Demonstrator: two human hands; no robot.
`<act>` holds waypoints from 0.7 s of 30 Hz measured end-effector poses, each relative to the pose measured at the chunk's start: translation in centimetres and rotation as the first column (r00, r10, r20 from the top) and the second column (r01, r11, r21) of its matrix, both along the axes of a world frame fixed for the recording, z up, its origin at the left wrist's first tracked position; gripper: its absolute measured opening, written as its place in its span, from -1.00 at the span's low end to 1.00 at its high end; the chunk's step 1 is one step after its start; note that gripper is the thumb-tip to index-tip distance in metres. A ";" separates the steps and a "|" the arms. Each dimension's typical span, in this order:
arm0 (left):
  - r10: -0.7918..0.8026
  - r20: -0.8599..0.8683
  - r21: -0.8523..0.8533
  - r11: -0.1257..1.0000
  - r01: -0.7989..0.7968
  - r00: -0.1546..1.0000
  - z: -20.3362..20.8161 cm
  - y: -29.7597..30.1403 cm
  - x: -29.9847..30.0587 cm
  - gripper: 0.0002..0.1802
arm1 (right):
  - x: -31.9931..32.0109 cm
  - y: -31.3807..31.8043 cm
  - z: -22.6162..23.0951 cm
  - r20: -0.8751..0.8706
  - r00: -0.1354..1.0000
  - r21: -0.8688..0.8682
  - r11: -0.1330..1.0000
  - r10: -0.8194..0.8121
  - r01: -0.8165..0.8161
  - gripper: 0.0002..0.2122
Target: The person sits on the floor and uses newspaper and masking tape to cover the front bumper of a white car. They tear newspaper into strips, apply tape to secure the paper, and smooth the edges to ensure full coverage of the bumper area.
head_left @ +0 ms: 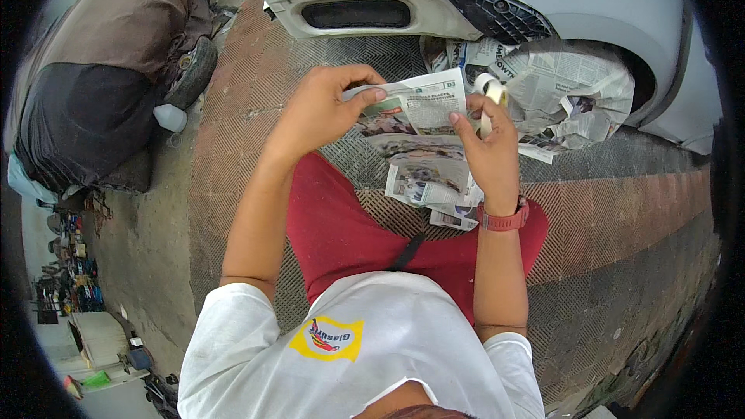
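A newspaper sheet [434, 109] is stretched between my two hands above my lap. My left hand [330, 109] pinches its upper left corner between thumb and fingers. At the sheet's right edge, my right hand [495, 147] is closed, its thumb against the paper. That same hand also grips a roll of pale masking tape [489, 89], partly hidden by the fingers. More newspaper [427, 174] lies below the held sheet, between my legs. Crumpled newspaper [574, 89] covers the wheel of the light-coloured car in front of me.
The car's lower body panel [388, 12], with a dark oblong opening, runs along the far side. Patterned matting [605, 209] covers the ground around me. To the left stand a cloth-draped bulky object [109, 54], a tire [194, 74] and a white plastic container [171, 117].
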State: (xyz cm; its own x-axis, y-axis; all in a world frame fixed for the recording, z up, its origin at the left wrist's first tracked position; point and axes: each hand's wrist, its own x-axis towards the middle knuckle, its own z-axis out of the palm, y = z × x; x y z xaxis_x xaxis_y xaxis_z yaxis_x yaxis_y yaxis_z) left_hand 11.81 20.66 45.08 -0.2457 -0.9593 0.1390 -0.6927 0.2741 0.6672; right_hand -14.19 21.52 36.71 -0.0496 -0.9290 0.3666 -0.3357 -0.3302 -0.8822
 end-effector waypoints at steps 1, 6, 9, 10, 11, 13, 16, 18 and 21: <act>-0.042 -0.010 -0.072 0.997 0.041 0.999 -0.2 0.0 0.0 -0.80 | 0.1 0.4 0.8 -0.079 0.994 -0.081 0.994 -0.075 0.069 -0.67; -0.162 0.098 -0.411 0.892 0.188 0.982 -1.6 0.0 -1.7 -0.85 | 0.4 1.4 5.9 -0.540 0.824 -0.389 0.919 -0.170 -0.066 -0.42; -0.188 0.154 -0.481 0.843 0.240 0.970 -1.7 0.0 -2.3 -0.89 | 0.8 0.8 7.5 -0.634 0.771 -0.318 0.929 -0.059 -0.190 -0.62; -0.195 0.176 -0.494 0.830 0.258 0.965 -1.7 0.0 -2.4 -0.91 | 1.0 0.5 7.8 -0.656 0.754 -0.298 0.926 -0.020 -0.234 -0.67; -0.195 0.192 -0.511 0.817 0.267 0.962 -1.6 0.1 -2.4 -0.92 | 1.2 0.2 7.8 -0.662 0.749 -0.290 0.922 0.001 -0.258 -0.79; -0.190 0.208 -0.531 0.802 0.274 0.959 -1.7 0.4 -2.5 -0.93 | 1.6 0.0 7.7 -0.677 0.735 -0.242 0.930 0.042 -0.275 -0.81; -0.197 0.115 -0.498 0.837 0.228 0.974 -2.1 0.6 -2.5 -0.90 | 2.2 0.2 7.1 -0.655 0.753 -0.228 0.930 0.071 -0.287 -0.81; -0.195 -0.069 -0.380 0.912 0.155 0.978 -2.6 0.4 -2.5 -0.87 | 2.4 0.6 6.8 -0.636 0.769 -0.256 0.924 0.060 -0.283 -0.81; -0.033 -0.214 -0.097 0.995 0.012 0.976 -3.2 -0.3 -1.7 -0.82 | 2.6 1.1 6.5 -0.609 0.793 -0.321 0.907 0.024 -0.273 -0.80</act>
State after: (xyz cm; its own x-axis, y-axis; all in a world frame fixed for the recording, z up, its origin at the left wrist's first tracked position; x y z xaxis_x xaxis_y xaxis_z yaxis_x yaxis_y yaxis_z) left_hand 10.08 20.34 41.85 -0.2211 -0.9338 0.2811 -0.5287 0.3570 0.7700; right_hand -11.62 22.67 43.18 0.4140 -0.6895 0.5942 -0.6564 -0.6784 -0.3299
